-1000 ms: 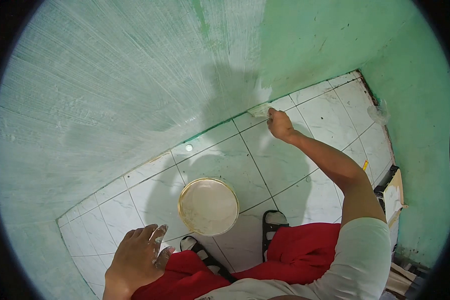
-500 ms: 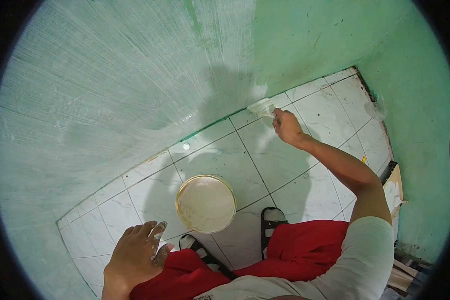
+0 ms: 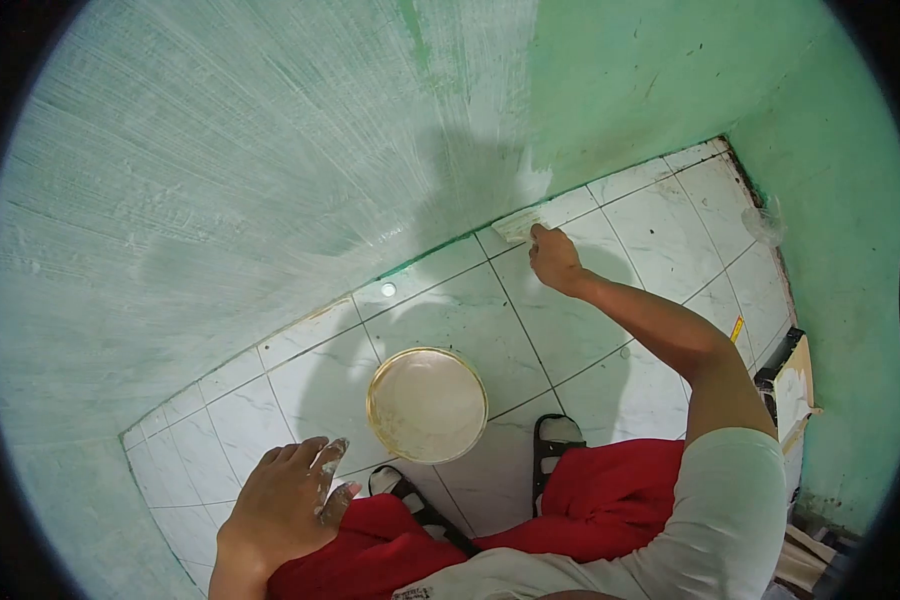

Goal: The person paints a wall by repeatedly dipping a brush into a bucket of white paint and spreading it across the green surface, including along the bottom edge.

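Observation:
My right hand (image 3: 556, 260) is closed on a pale, wide-bladed scraper or brush (image 3: 516, 227), which is held low at the foot of the wall. Streaky white coating covers the left and middle of the green wall (image 3: 610, 90). My left hand (image 3: 288, 500), its fingers smeared with white, hangs over my left knee with the thumb apart and nothing in it. Between the hands, a round tub (image 3: 427, 405) of whitish paste stands on the tiles.
White tiles (image 3: 500, 330) with dark joints cover the floor. A small white disc (image 3: 388, 289) lies near the wall. Clear plastic (image 3: 765, 222) lies by the right wall, above a stained board (image 3: 792, 385). My sandalled feet are beside the tub.
The right hand and its tool have shifted slightly left along the wall's foot, while the tub and floor appear a little further right in view. The left hand keeps its pose.

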Available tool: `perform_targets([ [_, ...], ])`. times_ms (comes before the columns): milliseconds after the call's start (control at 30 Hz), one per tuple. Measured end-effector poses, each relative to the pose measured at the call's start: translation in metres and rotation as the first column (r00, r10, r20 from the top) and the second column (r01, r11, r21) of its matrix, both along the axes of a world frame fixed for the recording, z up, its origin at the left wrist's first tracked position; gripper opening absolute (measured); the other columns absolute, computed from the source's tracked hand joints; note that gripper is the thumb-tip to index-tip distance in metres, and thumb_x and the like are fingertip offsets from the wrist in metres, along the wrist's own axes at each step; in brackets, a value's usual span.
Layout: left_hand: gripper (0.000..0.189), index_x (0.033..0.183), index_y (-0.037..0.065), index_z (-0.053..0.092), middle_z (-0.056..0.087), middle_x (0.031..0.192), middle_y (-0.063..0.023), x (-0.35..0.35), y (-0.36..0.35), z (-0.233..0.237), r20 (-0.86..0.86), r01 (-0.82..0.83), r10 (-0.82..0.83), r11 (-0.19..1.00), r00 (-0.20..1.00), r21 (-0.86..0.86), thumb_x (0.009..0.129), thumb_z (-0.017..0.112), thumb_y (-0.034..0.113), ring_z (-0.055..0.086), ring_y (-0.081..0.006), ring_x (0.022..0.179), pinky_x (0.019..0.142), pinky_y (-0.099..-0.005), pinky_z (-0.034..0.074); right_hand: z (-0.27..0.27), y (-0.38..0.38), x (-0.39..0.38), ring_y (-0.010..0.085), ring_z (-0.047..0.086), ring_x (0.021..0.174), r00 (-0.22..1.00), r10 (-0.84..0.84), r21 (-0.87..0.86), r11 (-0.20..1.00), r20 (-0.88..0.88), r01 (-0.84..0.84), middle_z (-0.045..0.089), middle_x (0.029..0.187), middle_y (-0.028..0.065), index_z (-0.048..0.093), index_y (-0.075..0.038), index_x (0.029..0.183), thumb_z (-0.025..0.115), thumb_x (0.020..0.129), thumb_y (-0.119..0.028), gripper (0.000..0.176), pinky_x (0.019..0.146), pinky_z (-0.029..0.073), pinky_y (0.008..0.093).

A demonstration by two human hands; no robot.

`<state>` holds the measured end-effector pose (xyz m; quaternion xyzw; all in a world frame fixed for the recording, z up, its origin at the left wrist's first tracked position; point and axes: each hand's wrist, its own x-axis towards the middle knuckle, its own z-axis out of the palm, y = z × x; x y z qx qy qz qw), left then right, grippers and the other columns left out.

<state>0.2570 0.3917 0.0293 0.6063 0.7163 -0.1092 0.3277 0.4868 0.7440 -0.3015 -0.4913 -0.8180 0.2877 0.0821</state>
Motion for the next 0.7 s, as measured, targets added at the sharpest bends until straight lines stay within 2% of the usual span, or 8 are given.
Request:
perform_targets([
  [67, 0.043, 0.122, -0.004, 0.067, 0.062, 0.128, -0.0152, -0.003, -0.002, -0.001, 0.002, 0.033, -0.033, 0.999, 0.999, 0.014, 0.096, 0.062, 0.03, 0.061, -0.0337, 0.114, 0.102, -0.0419, 0.045, -0.007, 0.001, -0.003, 0.0478, 0.064, 0.094, 1.0, -0.007, -0.002, 1.0, 0.021, 0.007, 0.064, 0.098, 0.033, 0.059, 0.005, 0.102, 0.058, 0.088, -0.007, 0.019, 0.084, 0.052, 0.0542],
  [133, 0.043, 0.122, -0.004, 0.067, 0.062, 0.128, -0.0152, -0.004, -0.004, -0.003, 0.015, 0.017, -0.018, 0.999, 1.0, 0.035, 0.096, 0.062, 0.03, 0.061, -0.0336, 0.114, 0.102, -0.0418, 0.045, -0.01, 0.003, -0.006, 0.0472, 0.065, 0.087, 1.0, -0.007, 0.116, 0.993, -0.025, 0.01, 0.066, 0.086, 0.029, 0.061, 0.003, 0.098, 0.062, 0.083, -0.004, 0.017, 0.078, 0.052, 0.0544],
  [233, 0.043, 0.124, -0.003, 0.065, 0.062, 0.128, -0.0159, -0.006, -0.004, 0.0, 0.033, -0.007, 0.006, 1.0, 0.999, 0.025, 0.096, 0.062, 0.029, 0.061, -0.035, 0.113, 0.102, -0.0415, 0.046, -0.007, 0.004, -0.004, 0.0471, 0.064, 0.084, 0.993, 0.054, 0.187, 0.982, -0.107, -0.033, 0.066, 0.085, 0.0292, 0.06, 0.003, 0.098, 0.061, 0.083, -0.003, 0.016, 0.078, 0.052, 0.0536],
  [367, 0.043, 0.127, -0.001, 0.062, 0.062, 0.128, -0.0166, -0.01, 0.0, 0.0, 0.03, -0.029, 0.029, 1.0, 0.999, 0.0, 0.096, 0.064, 0.029, 0.062, -0.0375, 0.112, 0.102, -0.0413, 0.047, 0.013, -0.007, 0.007, 0.0462, 0.064, 0.083, 0.992, 0.04, 0.216, 0.976, -0.116, -0.014, 0.066, 0.082, 0.0277, 0.06, 0.003, 0.099, 0.061, 0.083, -0.002, 0.016, 0.077, 0.052, 0.0528],
  [433, 0.044, 0.128, -0.001, 0.062, 0.062, 0.128, -0.0167, -0.02, -0.001, -0.006, 0.036, 0.001, -0.003, 0.999, 0.999, 0.038, 0.096, 0.064, 0.029, 0.061, -0.0376, 0.113, 0.102, -0.0416, 0.047, 0.029, -0.018, 0.014, 0.0444, 0.062, 0.091, 0.996, -0.018, 0.118, 0.993, -0.09, 0.029, 0.064, 0.09, 0.0268, 0.059, 0.002, 0.103, 0.061, 0.086, -0.005, 0.019, 0.082, 0.051, 0.052],
  [533, 0.044, 0.129, 0.0, 0.062, 0.062, 0.13, -0.0171, -0.031, 0.002, -0.016, 0.041, 0.05, -0.053, 0.997, 0.998, 0.061, 0.097, 0.063, 0.03, 0.061, -0.0377, 0.115, 0.102, -0.0422, 0.047, 0.026, -0.026, 0.02, 0.0443, 0.062, 0.091, 0.996, -0.037, 0.028, 0.999, -0.079, 0.039, 0.064, 0.09, 0.0263, 0.059, 0.002, 0.102, 0.062, 0.086, -0.005, 0.018, 0.082, 0.052, 0.0515],
  [700, 0.043, 0.125, -0.002, 0.063, 0.062, 0.131, -0.0177, -0.045, 0.003, -0.029, 0.072, 0.08, -0.084, 0.995, 0.994, 0.059, 0.097, 0.061, 0.03, 0.06, -0.0369, 0.117, 0.104, -0.0424, 0.046, 0.02, -0.039, 0.004, 0.0439, 0.063, 0.091, 1.0, -0.001, 0.062, 0.998, 0.001, 0.001, 0.065, 0.091, 0.0261, 0.059, 0.003, 0.102, 0.063, 0.086, -0.006, 0.018, 0.082, 0.052, 0.0515],
])
